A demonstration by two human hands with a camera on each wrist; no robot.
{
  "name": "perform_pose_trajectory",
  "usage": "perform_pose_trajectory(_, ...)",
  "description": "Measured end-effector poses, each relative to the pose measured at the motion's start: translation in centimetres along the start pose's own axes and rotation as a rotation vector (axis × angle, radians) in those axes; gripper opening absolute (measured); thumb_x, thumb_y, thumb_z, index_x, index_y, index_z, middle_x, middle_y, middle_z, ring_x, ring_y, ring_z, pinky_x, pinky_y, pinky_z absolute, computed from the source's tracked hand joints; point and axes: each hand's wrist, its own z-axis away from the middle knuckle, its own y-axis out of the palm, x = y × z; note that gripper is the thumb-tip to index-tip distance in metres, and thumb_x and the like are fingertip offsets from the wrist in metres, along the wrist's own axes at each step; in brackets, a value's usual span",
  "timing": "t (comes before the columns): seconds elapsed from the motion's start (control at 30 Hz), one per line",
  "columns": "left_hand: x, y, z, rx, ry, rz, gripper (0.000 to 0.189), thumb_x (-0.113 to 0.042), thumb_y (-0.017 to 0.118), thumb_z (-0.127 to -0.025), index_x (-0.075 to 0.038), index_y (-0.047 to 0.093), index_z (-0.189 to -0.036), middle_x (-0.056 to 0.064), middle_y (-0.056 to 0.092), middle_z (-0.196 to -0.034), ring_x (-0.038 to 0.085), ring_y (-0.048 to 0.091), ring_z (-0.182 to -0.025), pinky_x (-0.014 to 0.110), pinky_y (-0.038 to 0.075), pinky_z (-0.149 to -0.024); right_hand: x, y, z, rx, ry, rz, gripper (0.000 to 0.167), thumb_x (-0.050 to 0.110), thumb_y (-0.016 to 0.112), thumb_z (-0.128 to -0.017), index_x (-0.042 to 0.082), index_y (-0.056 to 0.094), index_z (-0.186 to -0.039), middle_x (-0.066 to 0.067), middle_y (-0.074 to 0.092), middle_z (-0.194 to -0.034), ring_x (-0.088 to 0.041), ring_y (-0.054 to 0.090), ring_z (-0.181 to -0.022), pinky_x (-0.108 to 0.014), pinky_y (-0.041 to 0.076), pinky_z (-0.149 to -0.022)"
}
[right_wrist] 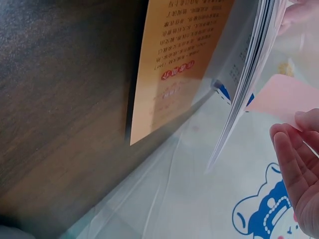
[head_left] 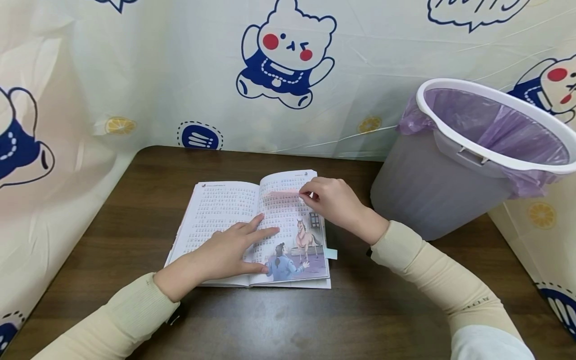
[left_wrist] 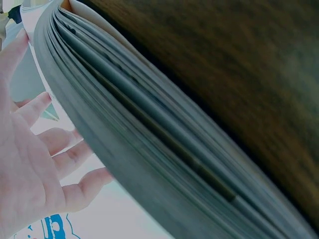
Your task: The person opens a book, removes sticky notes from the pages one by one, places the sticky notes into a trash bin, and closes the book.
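An open book [head_left: 225, 205] lies on the brown table, with printed text on both pages and a picture of a horse and a person in blue on the right page. My left hand [head_left: 231, 250] rests across the middle of the book with its fingers spread. Between thumb and fingers, my right hand [head_left: 333, 202] pinches a pink paper slip [right_wrist: 281, 99] over the upper part of the right page. In the head view the slip looks thin and partly see-through. The left wrist view shows the book's page edges [left_wrist: 149, 129] beside the left hand.
A light blue tab [head_left: 330, 254] sticks out from the book's right edge. To the right stands a grey bin [head_left: 418, 185] with a white rim and a purple liner. A cartoon-printed sheet [head_left: 180, 65] hangs behind and along both sides of the table [head_left: 315, 325].
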Motion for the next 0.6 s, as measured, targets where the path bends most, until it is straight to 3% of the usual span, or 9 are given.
perform_pose_trajectory(0.4,-0.1,-0.1,0.0,-0.004,0.001,0.001,0.082,-0.057,0.078,-0.086,-0.031,0.045,-0.157,0.016,0.026,-0.166,0.046,0.043,-0.139,0.07,0.048,-0.091,-0.8,-0.9,0.0,-0.061,0.034,-0.024,0.011,0.005,0.081,-0.089,0.002,0.08,-0.099,-0.009,0.075,-0.089,-0.018,0.064,-0.069,-0.031,0.057,-0.067)
perform_pose_trajectory(0.6,-0.1,-0.1,0.0,0.0,-0.004,0.01,0.082,-0.057,0.077,-0.086,-0.031,0.044,-0.157,0.016,0.026,-0.167,0.047,0.042,-0.14,0.071,0.047,-0.092,-1.2,-1.5,0.2,-0.076,0.092,-0.079,0.011,0.006,0.081,-0.089,0.002,0.079,-0.099,-0.009,0.075,-0.087,-0.019,0.064,-0.069,-0.033,0.059,-0.068)
